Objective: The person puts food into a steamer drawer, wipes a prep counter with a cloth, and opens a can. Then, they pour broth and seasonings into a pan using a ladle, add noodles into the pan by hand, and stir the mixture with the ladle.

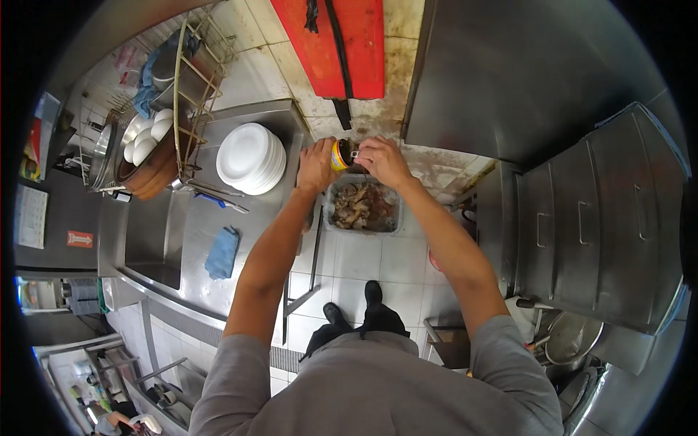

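My left hand (317, 166) is wrapped round a small yellow-labelled container (339, 155), a can or jar, tilted on its side with its dark end to the right. The fingers of my right hand (383, 158) are closed at that dark end, on a small pale metal piece (355, 154) whose kind I cannot make out. Both hands are above a grey plastic tub (398, 227) on the tiled floor. In the tub lie brownish, meat-like pieces (352, 206) with a reddish patch on the right side.
Left is a steel counter (198, 247) with stacked white plates (251, 156), a blue cloth (222, 253), tongs (222, 203) and a sink (154, 240). A wire rack (190, 87) holds bowls and eggs. Steel drawers (582, 218) stand at right; a red board (342, 51) is ahead.
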Motion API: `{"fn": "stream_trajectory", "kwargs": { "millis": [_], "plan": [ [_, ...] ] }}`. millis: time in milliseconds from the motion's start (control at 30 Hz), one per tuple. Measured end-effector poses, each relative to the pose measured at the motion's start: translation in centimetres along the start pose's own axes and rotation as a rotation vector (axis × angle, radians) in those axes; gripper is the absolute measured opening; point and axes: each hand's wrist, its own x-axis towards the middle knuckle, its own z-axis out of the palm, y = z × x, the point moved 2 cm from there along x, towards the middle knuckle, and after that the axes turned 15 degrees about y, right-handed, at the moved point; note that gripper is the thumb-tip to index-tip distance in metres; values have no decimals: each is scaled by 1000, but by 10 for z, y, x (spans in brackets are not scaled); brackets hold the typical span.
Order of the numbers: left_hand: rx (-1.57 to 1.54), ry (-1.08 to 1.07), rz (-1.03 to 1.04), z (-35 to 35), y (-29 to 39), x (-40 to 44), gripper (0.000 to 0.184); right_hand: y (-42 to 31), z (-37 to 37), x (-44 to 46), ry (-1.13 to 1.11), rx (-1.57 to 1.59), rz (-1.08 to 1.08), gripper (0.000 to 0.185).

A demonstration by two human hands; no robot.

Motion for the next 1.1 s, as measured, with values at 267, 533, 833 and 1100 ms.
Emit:
{"fn": "stream_trajectory", "kwargs": {
  "millis": [267, 533, 833, 1100],
  "plan": [
    [97, -79, 100, -16, -6, 18, 73, -3, 4, 7, 82, 6, 12, 10],
    [140, -64, 167, -28, -9, 27, 74, -9, 6, 14, 124, 25, -9, 9],
    [147, -80, 99, -33, -6, 25, 73, -14, 4, 22, 95, 29, -48, 7],
    [244, -114, 134, -28, -1, 28, 69, -14, -2, 23, 74, 1, -82, 7]
  ]
}}
